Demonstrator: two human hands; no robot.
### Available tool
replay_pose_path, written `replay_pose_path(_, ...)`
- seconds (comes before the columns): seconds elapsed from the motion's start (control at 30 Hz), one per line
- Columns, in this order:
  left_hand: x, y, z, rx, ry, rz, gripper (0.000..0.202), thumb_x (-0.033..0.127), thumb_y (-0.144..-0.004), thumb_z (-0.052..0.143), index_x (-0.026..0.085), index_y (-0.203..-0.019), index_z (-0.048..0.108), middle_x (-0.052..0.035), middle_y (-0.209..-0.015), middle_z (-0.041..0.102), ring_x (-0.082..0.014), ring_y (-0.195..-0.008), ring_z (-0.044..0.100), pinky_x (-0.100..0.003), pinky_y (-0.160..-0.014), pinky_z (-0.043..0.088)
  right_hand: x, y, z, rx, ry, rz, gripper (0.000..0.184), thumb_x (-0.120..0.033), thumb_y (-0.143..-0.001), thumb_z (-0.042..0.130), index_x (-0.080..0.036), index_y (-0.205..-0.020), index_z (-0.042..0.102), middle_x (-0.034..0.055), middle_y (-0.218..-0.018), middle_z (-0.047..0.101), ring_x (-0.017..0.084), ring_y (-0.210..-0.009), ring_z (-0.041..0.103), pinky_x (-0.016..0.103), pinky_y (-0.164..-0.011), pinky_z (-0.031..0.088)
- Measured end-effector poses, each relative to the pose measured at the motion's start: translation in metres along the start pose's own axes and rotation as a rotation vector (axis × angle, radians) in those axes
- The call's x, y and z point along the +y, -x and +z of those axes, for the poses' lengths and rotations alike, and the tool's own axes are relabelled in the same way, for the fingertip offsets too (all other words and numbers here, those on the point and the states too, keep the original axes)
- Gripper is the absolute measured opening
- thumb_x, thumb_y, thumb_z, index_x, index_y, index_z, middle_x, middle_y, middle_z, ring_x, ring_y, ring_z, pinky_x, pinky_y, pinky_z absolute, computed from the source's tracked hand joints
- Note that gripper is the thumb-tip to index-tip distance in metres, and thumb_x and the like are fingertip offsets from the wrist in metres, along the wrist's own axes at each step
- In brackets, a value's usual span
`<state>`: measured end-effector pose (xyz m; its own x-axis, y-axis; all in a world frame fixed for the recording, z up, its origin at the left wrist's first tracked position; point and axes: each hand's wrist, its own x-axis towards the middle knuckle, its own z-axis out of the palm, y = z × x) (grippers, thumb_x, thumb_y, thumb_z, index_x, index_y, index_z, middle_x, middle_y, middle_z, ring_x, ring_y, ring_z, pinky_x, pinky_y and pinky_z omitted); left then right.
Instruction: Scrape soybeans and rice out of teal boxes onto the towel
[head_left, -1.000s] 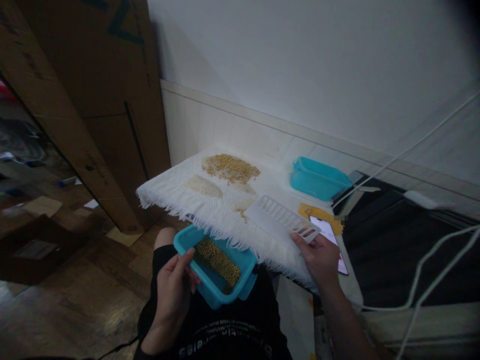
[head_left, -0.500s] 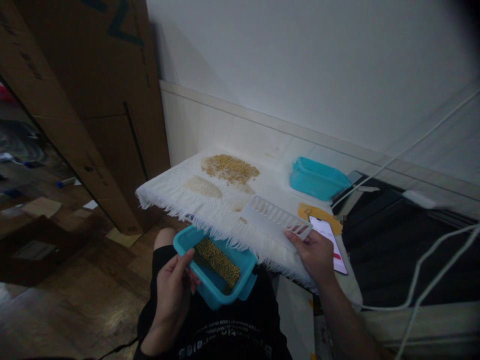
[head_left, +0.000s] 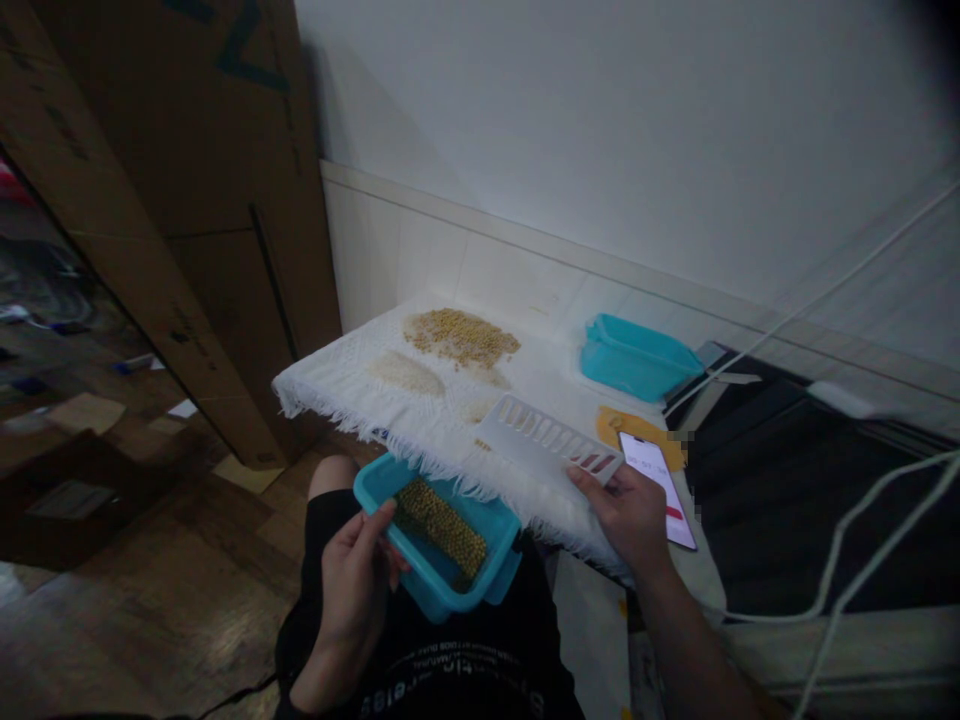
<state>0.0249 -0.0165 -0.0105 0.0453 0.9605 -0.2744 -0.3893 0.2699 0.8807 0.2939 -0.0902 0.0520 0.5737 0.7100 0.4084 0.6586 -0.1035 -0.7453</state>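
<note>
Compared with half a second before, the near blue container (head_left: 442,600) had moved slightly to the right, and the left hand (head_left: 352,580) had gone together with it. This container was at the person's lap, below the fringed edge of the table cloth. The left hand was clamped on its rim, with the thumb at the upper side. Inside lay many small round beans (head_left: 446,530), yellow-green and dull, gathered in one long band; the floor beside them was seen as bare blue.

A little farther, the right hand (head_left: 630,510) had its thumb and fingers closed on one end of a slotted plate (head_left: 529,440). The plate was thin and whitish, with one row of slots, and it was tilted over the white cloth (head_left: 337,370). I cannot tell if it touched the cloth. Of such plates there was one. Near the right hand lay one phone (head_left: 658,490) with lit screen, beside one flat orange piece (head_left: 645,435).

Behind, on the cloth, there were one pale heap of fine grains (head_left: 405,373) and one larger heap of yellow beans (head_left: 461,337). Toward the wall stood a second blue container (head_left: 637,355), so the containers were two.
</note>
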Motion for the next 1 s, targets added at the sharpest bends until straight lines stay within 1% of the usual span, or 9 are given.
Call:
replay_pose_path(0.1,-0.002,0.001,0.000,0.001,-0.002,0.005,0.037,0.047,-0.071,0.077,0.019,-0.055,0.058,0.0032,-0.036,0.054,-0.0081,-0.029,0.040,-0.020,-0.031,0.027,-0.002,0.003,0.001,-0.008,-0.017,-0.003,0.031,-0.049,-0.077,0.072,-0.020,-0.080,0.079,0.0071,-0.079,0.079,0.027,-0.070,0.075,0.033,-0.057,0.058)
replay_pose_path(0.23,-0.003,0.002,-0.001,-0.021,-0.001,0.018,0.039,0.047,-0.074,0.076,0.019,-0.055,0.058,0.0030,-0.037,0.055,-0.0085,-0.030,0.042,-0.019,-0.032,0.029,-0.002,0.009,0.000,-0.081,-0.082,0.029,0.031,-0.050,-0.077,0.074,-0.020,-0.084,0.080,0.0078,-0.083,0.080,0.028,-0.073,0.075,0.034,-0.059,0.060)
replay_pose_path(0.3,-0.002,0.003,-0.001,-0.021,0.002,0.007,0.040,0.048,-0.073,0.077,0.019,-0.054,0.058,0.0034,-0.037,0.054,-0.0087,-0.030,0.043,-0.019,-0.032,0.029,-0.001,0.009,0.000,-0.082,-0.111,0.030,0.031,-0.050,-0.076,0.075,-0.021,-0.085,0.080,0.0078,-0.085,0.080,0.028,-0.074,0.076,0.035,-0.060,0.060)
replay_pose_path(0.5,-0.002,0.002,0.003,0.000,0.004,0.004,0.039,0.048,-0.071,0.078,0.019,-0.055,0.058,0.0041,-0.036,0.052,-0.0088,-0.029,0.041,-0.020,-0.031,0.028,0.001,-0.006,0.002,0.107,-0.021,-0.007,0.033,-0.051,-0.076,0.074,-0.019,-0.083,0.079,0.0076,-0.081,0.079,0.028,-0.076,0.075,0.034,-0.062,0.060)
replay_pose_path(0.6,-0.002,0.002,0.002,-0.006,0.011,0.002,0.039,0.048,-0.071,0.079,0.019,-0.055,0.058,0.0041,-0.036,0.052,-0.0085,-0.030,0.041,-0.020,-0.031,0.028,-0.001,-0.012,0.006,0.163,0.017,-0.022,0.035,-0.053,-0.077,0.073,-0.018,-0.083,0.078,0.0078,-0.082,0.079,0.028,-0.077,0.075,0.033,-0.064,0.060)
replay_pose_path(0.7,-0.002,0.002,0.001,-0.003,0.021,0.006,0.039,0.047,-0.070,0.080,0.019,-0.055,0.059,0.0043,-0.036,0.052,-0.0081,-0.029,0.041,-0.019,-0.031,0.028,-0.003,-0.014,0.010,0.148,0.027,-0.015,0.034,-0.052,-0.076,0.073,-0.018,-0.080,0.077,0.0078,-0.080,0.079,0.027,-0.074,0.075,0.033,-0.064,0.059)
replay_pose_path(0.8,-0.003,0.001,0.001,0.004,0.022,0.001,0.039,0.047,-0.070,0.080,0.019,-0.054,0.057,0.0043,-0.036,0.052,-0.0079,-0.029,0.041,-0.019,-0.031,0.028,-0.004,-0.016,0.014,0.098,0.012,-0.013,0.033,-0.050,-0.077,0.071,-0.018,-0.077,0.076,0.0073,-0.077,0.079,0.026,-0.071,0.074,0.032,-0.063,0.058)
replay_pose_path(0.9,-0.004,0.000,0.000,-0.009,0.019,0.004,0.038,0.047,-0.072,0.078,0.019,-0.055,0.058,0.0036,-0.037,0.054,-0.0083,-0.029,0.041,-0.020,-0.031,0.028,-0.004,-0.018,0.017,0.052,0.004,-0.023,0.033,-0.051,-0.079,0.070,-0.018,-0.078,0.075,0.0068,-0.078,0.078,0.025,-0.072,0.074,0.032,-0.062,0.057)
replay_pose_path(1.0,-0.005,-0.001,0.000,-0.003,0.012,0.012,0.039,0.048,-0.071,0.078,0.019,-0.055,0.058,0.0038,-0.036,0.053,-0.0082,-0.029,0.041,-0.020,-0.031,0.028,-0.003,-0.017,0.017,0.065,-0.006,-0.025,0.033,-0.051,-0.079,0.071,-0.018,-0.080,0.076,0.0071,-0.079,0.079,0.026,-0.073,0.074,0.033,-0.064,0.057)
